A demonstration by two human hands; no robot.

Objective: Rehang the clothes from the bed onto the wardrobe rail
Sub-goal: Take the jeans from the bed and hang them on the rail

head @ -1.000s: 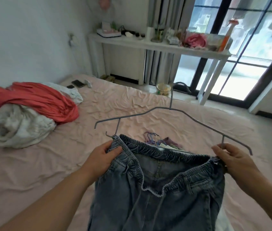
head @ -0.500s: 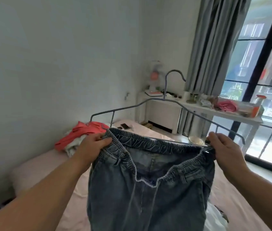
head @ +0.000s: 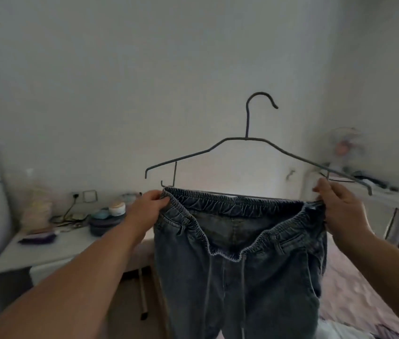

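Note:
Blue-grey jeans (head: 240, 277) with an elastic waistband hang in front of me from a thin grey wire hanger (head: 247, 140). The hanger stands upright, hook on top, against the white wall. My left hand (head: 148, 207) pinches the waistband's left end at the hanger's lower bar. My right hand (head: 340, 210) grips the waistband's right end together with the hanger's right side. The legs drop out of view at the bottom. The pink bed (head: 364, 297) shows at the lower right. No wardrobe rail is visible.
A white side table (head: 34, 253) at the left carries jars, a dark round case, cables and a purple item. A wall socket (head: 89, 195) sits above it. A white shelf (head: 394, 201) with a small fan and clutter stands at the right by a grey curtain.
My view has swung left and upward, away from the window and the bed. Both hands have lifted the hanger and jeans higher, keeping the same grip.

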